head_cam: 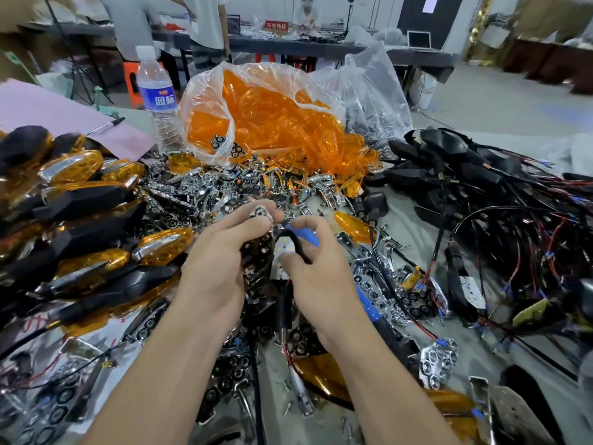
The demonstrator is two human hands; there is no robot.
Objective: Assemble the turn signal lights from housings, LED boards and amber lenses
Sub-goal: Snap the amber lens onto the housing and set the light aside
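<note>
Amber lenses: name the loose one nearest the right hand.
The lone amber lens just right of the right hand; most others heap at the plastic bag.

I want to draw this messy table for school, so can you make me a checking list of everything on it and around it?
Surface: grey table, mostly buried under parts.
Job's things: bag of amber lenses at the back, finished turn signal lights left, black housings right, chrome reflectors in the middle, LED board between the hands.
Clutter: water bottle, marker on pink paper, loose screws.
Hands: left hand grips a chrome piece; right hand pinches a black wire.
Cables: red and black wires tangled among the housings.
Surroundings: people at another table, laptop, orange stool.
</note>
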